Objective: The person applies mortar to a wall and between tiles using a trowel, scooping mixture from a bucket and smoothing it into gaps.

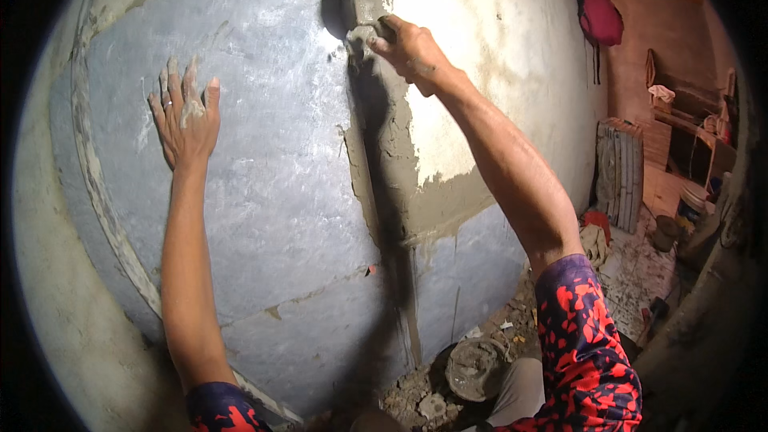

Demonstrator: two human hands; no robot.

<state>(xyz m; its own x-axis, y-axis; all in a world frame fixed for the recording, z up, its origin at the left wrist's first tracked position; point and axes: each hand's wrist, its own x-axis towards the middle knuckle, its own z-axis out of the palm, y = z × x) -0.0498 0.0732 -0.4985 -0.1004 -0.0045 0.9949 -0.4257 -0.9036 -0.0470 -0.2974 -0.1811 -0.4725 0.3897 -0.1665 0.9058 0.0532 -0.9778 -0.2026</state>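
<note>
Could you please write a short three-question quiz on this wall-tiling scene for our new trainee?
1. True or false: the left hand lies flat on the large grey slab.
2. What does the right hand press into the slab's right edge? A) wet mortar B) a brush C) a cloth
3. What sits on the floor beneath the right arm?

Key: 1 true. 2 A, wet mortar. 3 A round pan of mortar.

Short navy sleeves w/ red splotch print, bare forearms, grey trousers, mortar-smeared fingers (pixel 172 80).
</note>
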